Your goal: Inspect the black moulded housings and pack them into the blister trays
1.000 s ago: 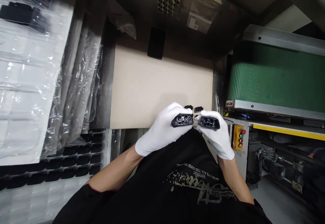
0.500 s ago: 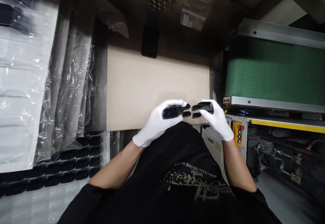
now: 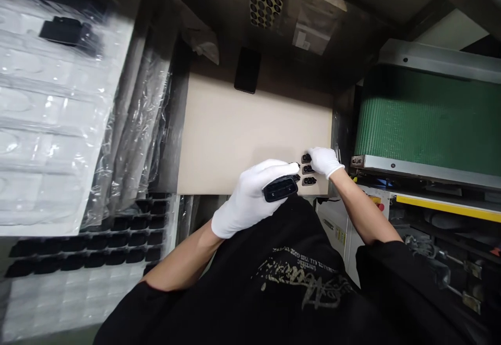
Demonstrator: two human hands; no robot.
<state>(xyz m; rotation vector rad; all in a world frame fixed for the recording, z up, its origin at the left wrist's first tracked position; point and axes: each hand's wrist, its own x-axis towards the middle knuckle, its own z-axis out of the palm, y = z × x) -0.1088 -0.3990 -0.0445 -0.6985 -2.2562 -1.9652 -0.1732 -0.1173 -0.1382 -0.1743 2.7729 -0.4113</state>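
The gloved left hand (image 3: 254, 192) grips a dark case (image 3: 280, 189) by the near edge of the worktop (image 3: 235, 126); the right hand (image 3: 323, 161) is at the farthest of several small black parts (image 3: 308, 169) — whether gripping it, I cannot tell. Beyond lies a dark, phone-like slab (image 3: 248, 70).

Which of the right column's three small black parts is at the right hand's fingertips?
The far part, farthest from the shirt: the right hand has its fingertips there. The middle part and near part lie nearer the shirt.
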